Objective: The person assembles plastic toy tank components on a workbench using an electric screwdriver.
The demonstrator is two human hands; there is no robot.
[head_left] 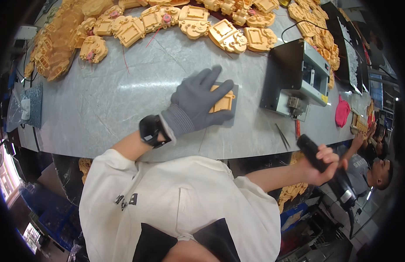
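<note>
My left hand (196,98), in a grey knit glove, lies over a small yellow plastic housing (223,104). Its thumb and forefinger straddle the near and far edges of the piece, while the other fingers reach out beyond it. Under the housing is a dark grey square pad (229,121) on the table. My bare right hand (318,168) is off to the right, past the table's front edge, wrapped round a black cylindrical power tool (313,153) with a cord. The tool tilts, one end up toward the table and the corded end down to the right.
Many yellow housings (161,18) line the far side of the grey table (137,94), some with red wires. A black-and-grey bench machine (294,74) stands right of the pad. Near it lie tweezers (282,135), a red-handled tool (297,129) and a pink cloth (342,112). Other people sit at right.
</note>
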